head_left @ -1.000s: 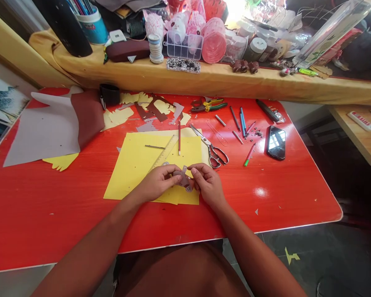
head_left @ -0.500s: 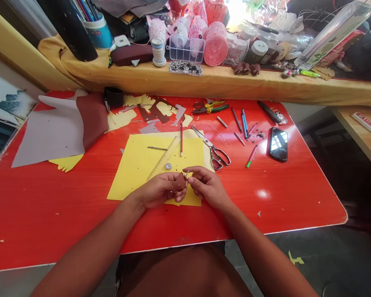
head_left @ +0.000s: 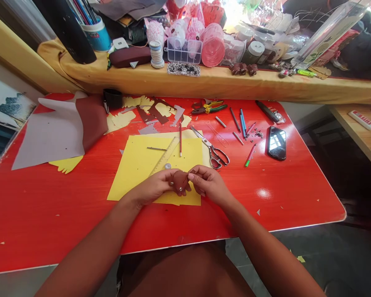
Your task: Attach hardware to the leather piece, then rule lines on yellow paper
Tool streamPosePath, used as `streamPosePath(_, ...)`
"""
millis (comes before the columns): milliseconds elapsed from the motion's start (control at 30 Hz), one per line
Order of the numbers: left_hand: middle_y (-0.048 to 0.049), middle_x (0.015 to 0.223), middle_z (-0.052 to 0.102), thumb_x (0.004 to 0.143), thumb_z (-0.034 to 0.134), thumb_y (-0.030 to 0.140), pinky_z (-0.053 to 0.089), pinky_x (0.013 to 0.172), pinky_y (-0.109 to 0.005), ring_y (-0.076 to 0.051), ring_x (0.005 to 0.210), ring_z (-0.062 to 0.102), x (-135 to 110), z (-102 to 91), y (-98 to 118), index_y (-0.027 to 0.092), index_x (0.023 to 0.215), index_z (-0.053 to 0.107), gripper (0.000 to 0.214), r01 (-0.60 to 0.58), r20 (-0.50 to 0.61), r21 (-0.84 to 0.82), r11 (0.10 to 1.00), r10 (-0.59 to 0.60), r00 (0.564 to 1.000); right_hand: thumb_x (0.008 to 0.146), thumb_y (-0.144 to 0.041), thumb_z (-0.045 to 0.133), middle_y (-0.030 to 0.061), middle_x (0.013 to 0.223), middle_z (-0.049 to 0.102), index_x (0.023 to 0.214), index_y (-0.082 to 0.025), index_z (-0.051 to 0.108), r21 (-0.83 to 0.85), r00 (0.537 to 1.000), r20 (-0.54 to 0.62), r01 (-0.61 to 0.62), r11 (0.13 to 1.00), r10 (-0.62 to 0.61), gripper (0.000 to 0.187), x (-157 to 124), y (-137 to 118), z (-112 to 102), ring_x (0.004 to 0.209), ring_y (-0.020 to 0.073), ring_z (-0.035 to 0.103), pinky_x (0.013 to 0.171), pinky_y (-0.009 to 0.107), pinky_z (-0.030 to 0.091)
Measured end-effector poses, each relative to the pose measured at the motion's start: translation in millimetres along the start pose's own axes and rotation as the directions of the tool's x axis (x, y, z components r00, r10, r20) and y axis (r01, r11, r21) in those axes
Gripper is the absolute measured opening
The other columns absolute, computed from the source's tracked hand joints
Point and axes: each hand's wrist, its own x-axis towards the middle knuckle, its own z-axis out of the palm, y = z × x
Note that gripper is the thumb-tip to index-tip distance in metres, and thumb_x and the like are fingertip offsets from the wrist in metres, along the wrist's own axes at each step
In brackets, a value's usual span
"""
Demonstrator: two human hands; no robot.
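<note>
Red table (head_left: 64, 214) runs well beyond both hands to left and right, with open room on each side, and the forearms cross its near edge. The hands sit over the near part of a yellow sheet (head_left: 132, 165), with a steel ruler (head_left: 165, 156) just far of the left hand (head_left: 151, 187) and scissors (head_left: 214, 154) just far of the right hand (head_left: 208, 185). A small brown piece (head_left: 179, 182) sits between them, above the sheet, clamped from either side by the fingers (head_left: 191, 177) of both hands.
</note>
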Motion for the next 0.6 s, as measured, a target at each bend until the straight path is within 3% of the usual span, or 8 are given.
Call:
streamPosePath(100,-0.0083,0.114,0.075,0.085,0.074,0.025,0.053,0.096,-0.037,-0.026,0.110,0.068,-4.4,-10.1,11.4,0.022,0.113,0.075,0.028,-0.057,0.007,0.162,0.985,0.056,0.998,0.085,-0.059,0.080,-0.0099,0.051,0.049,0.084,-0.021,0.062,0.000,0.997,-0.081,0.011,1.000,-0.011,0.042,-0.1,3.9,-4.2,0.040,0.0067,0.032,0.041,0.023,0.025)
streamPosePath(233,-0.0135,0.127,0.073,0.088,0.079,0.043,0.050,0.104,-0.042,-0.030,0.120,0.066,-6.7,-14.9,15.4,0.020,0.124,0.072,0.044,-0.081,0.101,0.146,0.986,0.066,0.993,0.085,-0.062,0.078,-0.0098,0.051,0.047,0.084,-0.022,0.062,-0.069,0.994,-0.107,0.007,0.998,-0.015,0.044,-0.6,8.7,-7.0,0.041,0.0079,0.033,0.041,0.024,0.025)
streamPosePath(367,-0.0136,0.099,0.077,0.089,0.076,0.060,0.052,0.093,-0.042,-0.027,0.095,0.070,1.1,-7.6,6.8,0.016,0.105,0.072,0.047,-0.066,-0.057,0.072,0.995,0.070,0.996,0.086,-0.063,0.075,-0.0085,0.053,0.049,0.084,-0.022,0.061,-0.150,0.995,-0.102,-0.006,0.989,-0.010,0.044,-1.4,10.8,-4.1,0.043,0.0079,0.032,0.042,0.024,0.024)
streamPosePath(600,-0.0080,0.093,0.075,0.076,0.088,0.048,0.052,0.072,-0.031,-0.023,0.086,0.071,11.3,0.9,-1.0,0.017,0.097,0.072,0.041,-0.014,-0.237,0.071,0.997,0.031,0.971,0.087,-0.064,0.074,-0.0063,0.057,0.057,0.086,-0.021,0.063,-0.103,0.989,-0.142,0.028,0.994,-0.042,0.044,0.7,13.6,-1.8,0.045,0.0089,0.038,0.044,0.024,0.032)
